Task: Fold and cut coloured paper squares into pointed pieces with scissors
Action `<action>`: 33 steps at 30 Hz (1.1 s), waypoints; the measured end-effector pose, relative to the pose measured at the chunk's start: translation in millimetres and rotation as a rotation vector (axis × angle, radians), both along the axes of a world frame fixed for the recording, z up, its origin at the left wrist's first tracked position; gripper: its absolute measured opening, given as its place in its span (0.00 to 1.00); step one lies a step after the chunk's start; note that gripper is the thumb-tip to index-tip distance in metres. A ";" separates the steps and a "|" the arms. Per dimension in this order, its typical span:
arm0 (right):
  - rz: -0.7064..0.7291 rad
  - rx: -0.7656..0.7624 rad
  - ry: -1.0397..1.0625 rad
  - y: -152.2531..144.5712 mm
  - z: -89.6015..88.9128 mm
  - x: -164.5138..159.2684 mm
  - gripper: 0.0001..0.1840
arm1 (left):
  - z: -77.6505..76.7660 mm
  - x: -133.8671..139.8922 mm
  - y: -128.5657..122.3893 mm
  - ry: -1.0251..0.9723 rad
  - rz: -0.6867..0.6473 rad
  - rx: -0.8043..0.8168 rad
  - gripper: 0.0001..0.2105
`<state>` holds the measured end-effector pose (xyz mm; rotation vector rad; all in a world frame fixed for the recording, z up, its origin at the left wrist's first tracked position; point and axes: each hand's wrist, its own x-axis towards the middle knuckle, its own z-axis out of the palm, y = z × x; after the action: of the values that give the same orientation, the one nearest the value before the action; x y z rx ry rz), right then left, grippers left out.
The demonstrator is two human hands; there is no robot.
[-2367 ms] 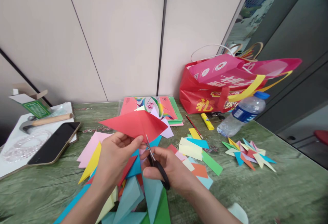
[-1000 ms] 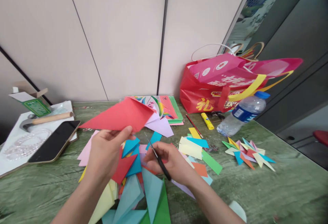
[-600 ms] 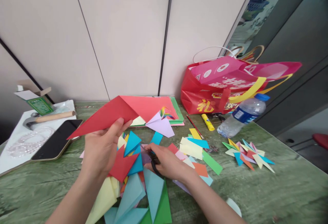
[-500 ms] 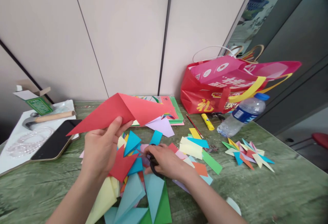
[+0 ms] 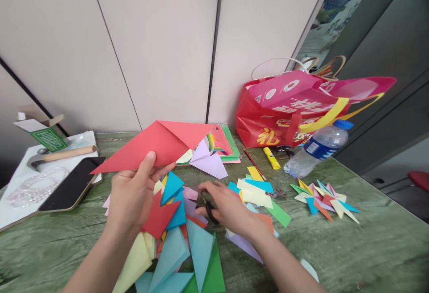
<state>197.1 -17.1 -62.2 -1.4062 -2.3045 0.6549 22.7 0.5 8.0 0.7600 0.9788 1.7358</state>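
My left hand pinches a folded sheet of red paper by its lower edge, thumb in front, and holds it above the table. Lower and to the right, my right hand is closed round the black handles of scissors; their blades are hard to make out. Beneath both hands lies a heap of coloured paper, with a cut red piece, folded light-blue pieces and pale yellow ones. A lilac folded piece rests behind the scissors.
Paper strips lie right of my right hand, then a paper star. Behind stand a plastic bottle, a glue stick and a red bag. A phone, a hammer and a small box are at left.
My right hand has moved slightly right with the scissors, away from the cut pieces. The red paper in my left hand has tilted a little and its right end sits further left.
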 end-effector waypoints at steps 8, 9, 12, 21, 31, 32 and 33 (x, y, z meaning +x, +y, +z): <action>0.050 -0.082 -0.165 3.8 -7.4 -11.8 0.19 | -3.1 -2.1 0.1 -0.020 -0.029 0.040 0.06; 0.002 -0.090 -0.192 3.0 -4.2 -7.7 0.18 | -4.2 -2.8 0.2 -0.017 -0.033 0.025 0.07; -0.162 -0.123 -0.270 1.8 4.4 7.3 0.15 | -8.5 -4.4 1.3 0.040 -0.032 -0.016 0.08; -0.011 -0.548 0.767 -10.7 11.9 2.0 0.22 | -8.4 -1.6 -2.3 0.147 -0.119 -0.012 0.06; 0.076 -0.707 1.131 -22.2 13.7 -10.5 0.23 | -13.9 1.4 -9.2 0.419 -0.179 -0.108 0.06; 0.078 -0.708 1.152 -21.9 12.7 -10.4 0.22 | -15.8 1.4 -9.2 0.455 -0.198 -0.115 0.06; 0.079 -0.710 1.165 -21.5 11.6 -10.4 0.22 | -17.1 1.6 -9.3 0.487 -0.219 -0.120 0.07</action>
<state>186.7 -38.5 -50.6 -0.7332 -1.2040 1.8204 24.3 -8.8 -9.1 1.1954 1.2569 1.3140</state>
